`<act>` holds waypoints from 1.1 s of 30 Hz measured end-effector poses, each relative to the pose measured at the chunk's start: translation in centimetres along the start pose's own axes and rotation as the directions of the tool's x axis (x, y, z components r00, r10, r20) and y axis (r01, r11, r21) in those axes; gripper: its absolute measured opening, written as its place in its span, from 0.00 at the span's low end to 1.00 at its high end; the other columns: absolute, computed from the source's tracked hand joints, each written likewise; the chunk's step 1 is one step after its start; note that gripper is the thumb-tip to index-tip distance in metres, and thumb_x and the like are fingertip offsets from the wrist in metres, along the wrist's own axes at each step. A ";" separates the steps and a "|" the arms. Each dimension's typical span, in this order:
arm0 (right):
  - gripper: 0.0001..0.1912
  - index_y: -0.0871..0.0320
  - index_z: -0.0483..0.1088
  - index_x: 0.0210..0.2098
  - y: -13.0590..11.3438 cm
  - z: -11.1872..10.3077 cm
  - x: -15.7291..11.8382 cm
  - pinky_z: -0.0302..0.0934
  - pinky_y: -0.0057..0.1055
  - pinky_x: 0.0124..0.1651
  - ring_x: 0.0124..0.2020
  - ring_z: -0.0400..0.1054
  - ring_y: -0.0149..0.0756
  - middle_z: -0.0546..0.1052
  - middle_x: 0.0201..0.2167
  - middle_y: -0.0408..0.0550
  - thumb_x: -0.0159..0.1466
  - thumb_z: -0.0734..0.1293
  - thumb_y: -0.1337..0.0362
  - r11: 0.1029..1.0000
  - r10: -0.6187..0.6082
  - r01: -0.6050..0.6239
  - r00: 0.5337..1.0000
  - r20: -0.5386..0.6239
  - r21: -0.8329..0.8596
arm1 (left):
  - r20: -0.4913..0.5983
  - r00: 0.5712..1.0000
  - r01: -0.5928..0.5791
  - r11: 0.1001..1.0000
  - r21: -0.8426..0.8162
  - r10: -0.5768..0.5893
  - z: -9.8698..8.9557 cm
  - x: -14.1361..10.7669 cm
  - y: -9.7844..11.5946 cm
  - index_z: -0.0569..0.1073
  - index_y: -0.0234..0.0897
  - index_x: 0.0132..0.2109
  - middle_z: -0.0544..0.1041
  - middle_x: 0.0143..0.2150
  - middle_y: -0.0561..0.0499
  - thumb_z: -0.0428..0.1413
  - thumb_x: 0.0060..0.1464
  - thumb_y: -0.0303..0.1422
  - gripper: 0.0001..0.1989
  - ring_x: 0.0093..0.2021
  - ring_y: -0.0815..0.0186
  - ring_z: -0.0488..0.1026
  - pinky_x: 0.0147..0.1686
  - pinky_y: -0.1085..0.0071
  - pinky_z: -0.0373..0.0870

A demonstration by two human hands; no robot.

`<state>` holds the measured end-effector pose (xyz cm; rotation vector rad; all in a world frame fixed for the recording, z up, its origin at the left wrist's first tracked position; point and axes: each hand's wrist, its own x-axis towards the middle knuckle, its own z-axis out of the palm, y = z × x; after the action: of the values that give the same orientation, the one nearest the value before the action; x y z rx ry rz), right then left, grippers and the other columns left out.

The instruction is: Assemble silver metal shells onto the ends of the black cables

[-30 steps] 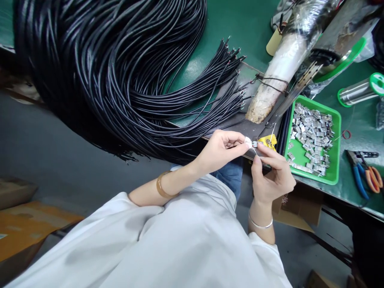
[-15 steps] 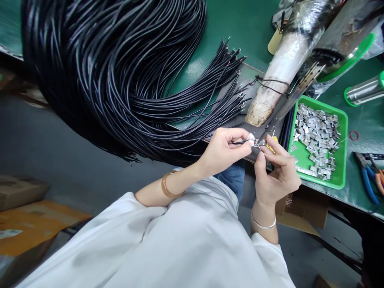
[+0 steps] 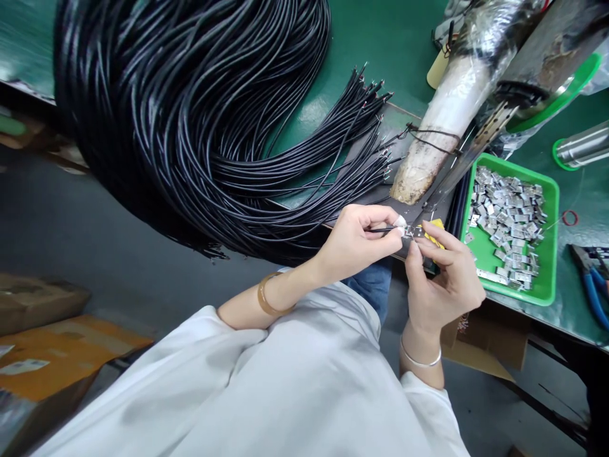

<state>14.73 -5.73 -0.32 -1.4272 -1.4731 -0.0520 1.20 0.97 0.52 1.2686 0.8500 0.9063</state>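
Observation:
My left hand pinches the end of a black cable between covered fingertips. Close to its right, my right hand has thumb and fingers drawn together at a small metal piece; how firmly each hand grips that piece is too small to tell. Both hands meet just below the tip of a wrapped white tube. A large bundle of black cables spreads to the left, with stripped ends pointing at the tube. Something yellow lies behind my right fingers.
A green tray of small metal parts stands right of my hands. Farther right are pliers, a red ring and a steel cylinder. A metal pipe slants over the green table. Cardboard boxes sit lower left.
The view has shifted slightly, moving most things a little to the right. My hands keep nearly the same pose at the cable end and metal piece.

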 end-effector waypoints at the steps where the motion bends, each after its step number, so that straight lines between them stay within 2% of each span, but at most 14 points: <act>1: 0.09 0.55 0.75 0.37 -0.1 0.0 0.1 0.78 0.39 0.49 0.46 0.80 0.39 0.83 0.43 0.46 0.60 0.73 0.73 1.000 -0.015 0.015 1.000 -0.009 -0.014 | 0.004 1.000 -0.015 1.000 -0.002 0.015 0.0 0.0 0.1 0.76 0.31 0.30 0.65 0.24 0.57 0.59 0.51 0.29 0.05 0.23 0.77 0.51 0.22 0.77 0.50; 5: 0.09 0.55 0.75 0.36 -0.3 0.0 0.1 0.78 0.37 0.47 0.44 0.81 0.38 0.83 0.43 0.47 0.59 0.74 0.74 1.000 -0.009 0.009 1.000 -0.019 0.007 | 0.031 0.999 -0.039 0.999 -0.026 0.039 -0.2 0.3 0.4 0.76 0.31 0.30 0.61 0.21 0.59 0.59 0.50 0.28 0.04 0.22 0.78 0.47 0.21 0.77 0.47; 8: 0.09 0.56 0.73 0.36 0.0 -0.1 -0.3 0.79 0.38 0.46 0.44 0.81 0.38 0.83 0.43 0.46 0.60 0.74 0.73 0.998 0.040 -0.039 0.999 -0.003 0.047 | 0.064 0.998 -0.006 1.000 -0.010 0.007 -0.3 0.4 0.4 0.75 0.31 0.29 0.58 0.20 0.60 0.58 0.49 0.27 0.03 0.22 0.77 0.47 0.21 0.77 0.46; 12: 0.08 0.55 0.73 0.36 0.2 0.0 -0.5 0.79 0.36 0.45 0.43 0.81 0.37 0.83 0.42 0.46 0.61 0.74 0.72 0.997 0.067 -0.067 0.998 0.006 0.028 | 0.052 0.998 0.020 0.999 0.043 -0.022 -0.2 0.1 0.2 0.75 0.31 0.29 0.58 0.22 0.59 0.58 0.51 0.28 0.04 0.23 0.77 0.48 0.22 0.77 0.45; 16: 0.09 0.55 0.76 0.37 0.0 0.0 0.1 0.78 0.33 0.44 0.42 0.80 0.36 0.84 0.41 0.45 0.59 0.75 0.73 1.000 0.008 -0.009 1.000 -0.028 -0.018 | 0.037 0.999 -0.022 0.997 0.068 0.019 -0.1 -0.1 0.3 0.76 0.30 0.31 0.60 0.23 0.58 0.57 0.52 0.28 0.05 0.23 0.77 0.49 0.22 0.76 0.45; 21: 0.08 0.54 0.76 0.36 -0.5 0.0 0.5 0.77 0.36 0.46 0.42 0.81 0.37 0.83 0.41 0.44 0.59 0.75 0.72 0.998 -0.029 0.027 0.999 -0.033 -0.063 | 0.036 0.996 -0.081 0.991 0.105 0.077 -0.2 -0.2 0.7 0.78 0.31 0.32 0.58 0.22 0.59 0.57 0.51 0.28 0.05 0.22 0.77 0.48 0.21 0.76 0.45; 27: 0.09 0.56 0.71 0.34 -0.6 -0.1 -0.1 0.79 0.33 0.43 0.43 0.81 0.37 0.83 0.44 0.47 0.59 0.74 0.73 1.000 -0.022 0.022 1.000 -0.012 -0.004 | 0.063 0.998 -0.011 0.999 0.042 0.008 -0.5 0.1 0.4 0.75 0.30 0.30 0.54 0.21 0.60 0.57 0.50 0.28 0.04 0.22 0.77 0.47 0.21 0.76 0.43; 33: 0.08 0.55 0.72 0.36 -0.2 -0.2 -0.4 0.79 0.35 0.46 0.45 0.81 0.38 0.83 0.43 0.47 0.61 0.73 0.72 0.999 -0.042 0.042 0.999 0.026 -0.006 | 0.092 0.995 0.043 0.999 0.020 -0.045 -0.6 0.3 -0.1 0.73 0.31 0.29 0.52 0.20 0.60 0.57 0.50 0.27 0.04 0.23 0.76 0.46 0.23 0.75 0.43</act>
<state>14.68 -6.20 -0.36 -1.4071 -1.5257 -0.0646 0.80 1.48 0.34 1.2929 0.8116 0.7998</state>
